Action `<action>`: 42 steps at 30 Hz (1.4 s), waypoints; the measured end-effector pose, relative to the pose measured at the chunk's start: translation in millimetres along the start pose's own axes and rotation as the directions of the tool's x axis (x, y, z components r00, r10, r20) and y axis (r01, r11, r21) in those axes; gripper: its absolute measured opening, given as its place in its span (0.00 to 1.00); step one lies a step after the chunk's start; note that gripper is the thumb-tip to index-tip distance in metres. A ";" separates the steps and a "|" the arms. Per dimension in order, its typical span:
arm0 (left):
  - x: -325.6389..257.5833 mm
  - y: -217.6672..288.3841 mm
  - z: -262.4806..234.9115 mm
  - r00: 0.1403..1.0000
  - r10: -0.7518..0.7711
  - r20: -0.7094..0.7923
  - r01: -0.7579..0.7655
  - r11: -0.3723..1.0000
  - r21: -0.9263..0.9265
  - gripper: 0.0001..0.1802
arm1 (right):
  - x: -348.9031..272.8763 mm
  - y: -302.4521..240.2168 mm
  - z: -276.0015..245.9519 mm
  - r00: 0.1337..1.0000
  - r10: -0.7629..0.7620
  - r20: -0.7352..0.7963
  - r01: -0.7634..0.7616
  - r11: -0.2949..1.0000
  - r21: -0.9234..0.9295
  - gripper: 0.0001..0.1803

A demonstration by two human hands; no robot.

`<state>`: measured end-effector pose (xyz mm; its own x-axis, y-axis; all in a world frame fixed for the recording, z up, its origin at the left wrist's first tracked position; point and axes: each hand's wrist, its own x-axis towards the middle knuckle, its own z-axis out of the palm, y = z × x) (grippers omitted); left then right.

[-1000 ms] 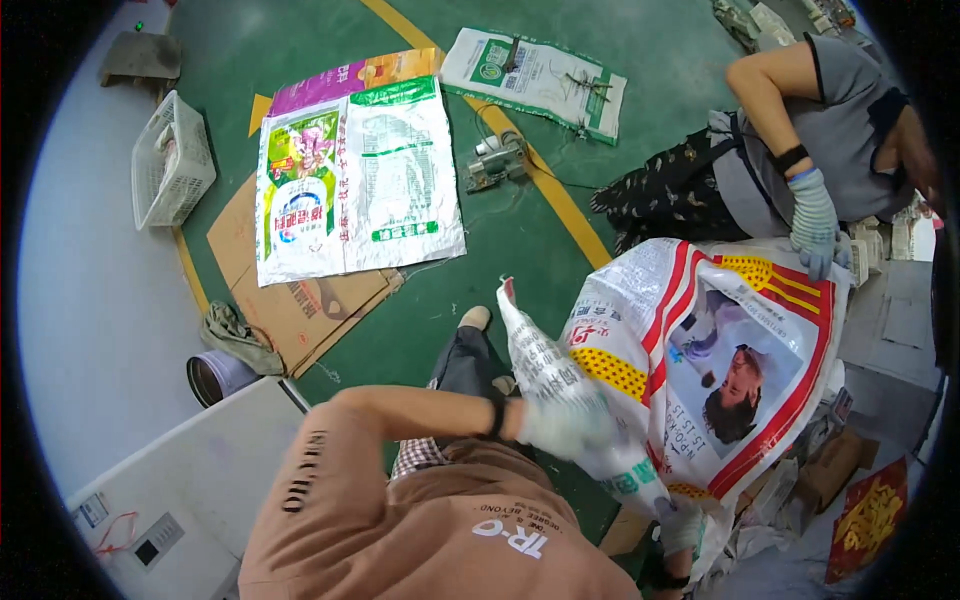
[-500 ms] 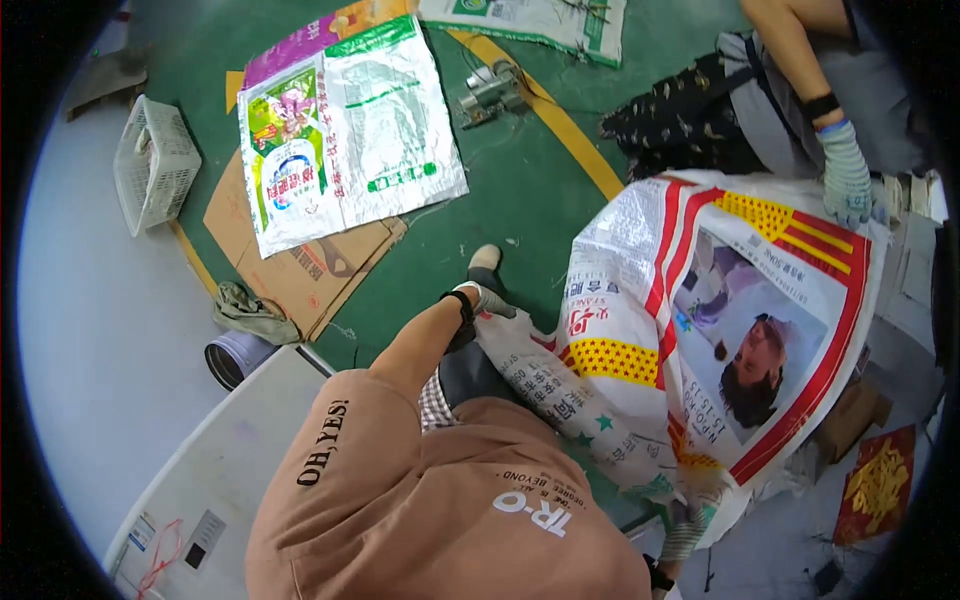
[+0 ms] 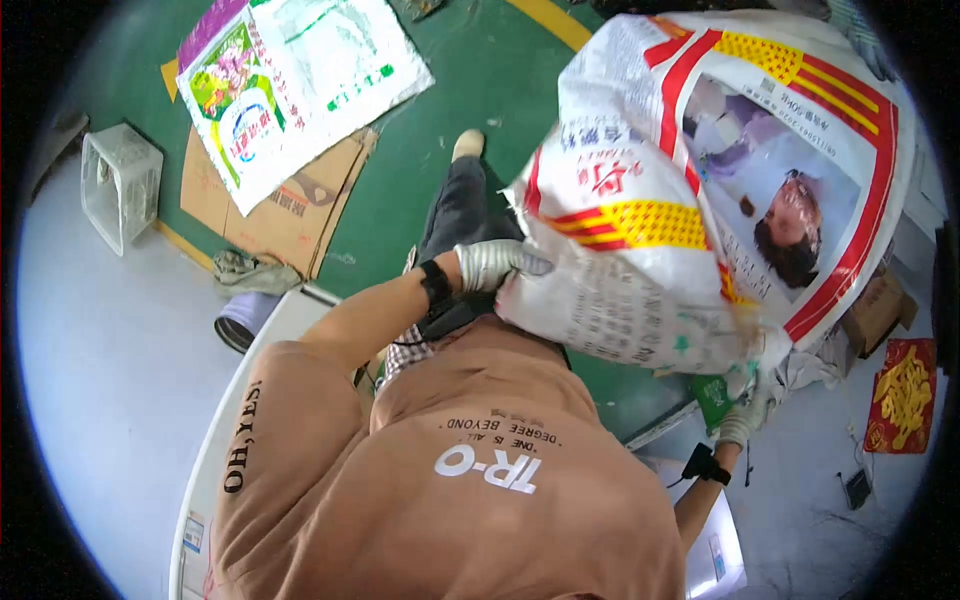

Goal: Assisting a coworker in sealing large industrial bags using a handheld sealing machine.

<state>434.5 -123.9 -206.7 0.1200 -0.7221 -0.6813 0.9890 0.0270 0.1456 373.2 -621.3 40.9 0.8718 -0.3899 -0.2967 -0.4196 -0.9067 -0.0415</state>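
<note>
A large printed woven sack point(image 3: 700, 190) is gripped by the gloved left hand point(image 3: 495, 265) and right hand point(image 3: 745, 420), fingers closed on its edges.

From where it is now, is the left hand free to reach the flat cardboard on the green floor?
Probably not: the left hand is gripping the big printed sack, and the cardboard lies well off to its left, on the floor beyond the person's outstretched leg.

Two woven sacks point(image 3: 720, 190) point(image 3: 300, 90), one cardboard sheet point(image 3: 290, 205), one plastic basket point(image 3: 118, 185).
</note>
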 end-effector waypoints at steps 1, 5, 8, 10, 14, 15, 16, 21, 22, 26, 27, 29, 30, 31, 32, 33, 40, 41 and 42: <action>-6.0 -12.4 27.3 0.956 0.237 0.175 -0.190 0.949 -0.250 0.23 | -1.2 -15.8 -7.6 0.977 -0.181 -0.109 0.174 0.982 -0.072 0.28; 27.8 -27.6 105.8 0.896 0.342 0.284 -0.396 0.904 0.160 0.20 | -1.0 -119.5 2.2 0.942 -0.116 0.314 -0.080 0.833 0.548 0.31; 82.0 -55.0 166.9 0.743 0.509 0.434 -0.669 0.542 0.508 0.17 | -10.4 -192.4 35.8 0.726 -0.454 0.517 0.359 0.891 0.279 0.37; 110.5 -77.4 191.1 0.463 0.678 0.571 -0.885 0.384 0.261 0.22 | -15.6 -220.1 60.7 0.659 -0.463 0.593 0.420 0.880 0.222 0.37; 142.0 -93.9 223.5 0.385 0.526 0.758 -0.892 0.000 0.452 0.25 | -13.4 -212.4 97.0 0.694 -0.325 0.643 0.557 0.808 -0.192 0.28; 139.0 -89.2 224.2 0.343 0.511 0.788 -0.894 -0.079 0.440 0.26 | -4.8 -201.9 99.5 0.704 -0.238 0.669 0.514 0.820 -0.250 0.24; 130.6 -82.2 221.2 0.292 0.499 0.816 -0.896 -0.155 0.415 0.27 | -2.3 -186.7 97.7 0.700 -0.255 0.667 0.522 0.820 -0.234 0.24; 4.8 -23.5 167.6 0.592 0.578 0.562 -0.722 0.070 0.689 0.18 | -7.0 -108.5 44.5 0.640 -0.762 0.104 0.768 0.640 -0.032 0.13; -28.4 -6.2 155.4 0.541 0.727 0.422 -0.668 0.067 0.741 0.15 | -8.9 -98.9 31.1 0.769 -0.637 0.052 0.628 0.768 0.129 0.13; -106.7 87.3 153.6 0.037 0.894 0.446 -0.213 -0.429 0.878 0.43 | -0.2 -81.0 -35.3 0.932 -0.298 0.209 0.150 0.837 0.526 0.16; -106.4 111.9 164.3 0.059 0.860 0.508 -0.182 -0.491 0.852 0.51 | 5.2 -82.4 -50.3 0.930 -0.293 0.220 0.145 0.846 0.513 0.18; -98.3 162.9 179.7 0.217 0.801 0.558 -0.136 -0.541 0.830 0.61 | 12.8 -86.8 -76.1 0.952 -0.270 0.141 0.152 0.822 0.549 0.19; -96.0 177.8 179.0 0.294 0.759 0.581 -0.235 -0.532 0.813 0.51 | 14.9 -90.6 -85.2 0.942 -0.332 0.047 0.271 0.838 0.473 0.19; -93.5 195.9 179.9 0.364 0.743 0.562 -0.312 -0.471 0.825 0.42 | 20.2 -92.0 -96.3 0.949 -0.316 -0.014 0.300 0.884 0.359 0.19; -95.0 203.7 173.0 0.449 0.732 0.512 -0.348 -0.385 0.855 0.32 | 23.9 -95.3 -106.4 0.922 -0.379 -0.077 0.379 0.845 0.377 0.20; -97.6 213.1 167.9 0.377 0.704 0.603 -0.401 -0.463 0.791 0.32 | 32.9 -98.3 -119.3 0.912 -0.410 0.030 0.384 0.875 0.294 0.21; -141.0 236.8 161.7 0.654 0.534 0.536 -0.416 -0.339 0.844 0.20 | 53.2 -142.7 -155.7 0.900 -0.421 -0.116 0.425 0.905 0.013 0.26; -142.5 241.2 164.9 0.678 0.507 0.532 -0.422 -0.325 0.847 0.21 | 54.4 -149.0 -156.9 0.905 -0.410 -0.110 0.414 0.910 0.016 0.26; -142.0 247.1 166.0 0.685 0.504 0.525 -0.420 -0.316 0.851 0.23 | 60.1 -153.7 -156.8 0.922 -0.360 -0.141 0.358 0.933 -0.037 0.27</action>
<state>647.4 -129.5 45.1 0.5355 -0.8444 -0.0164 -0.4365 -0.2934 0.8505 529.8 -530.5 179.0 0.9907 -0.0557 -0.1240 -0.0695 -0.9916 -0.1093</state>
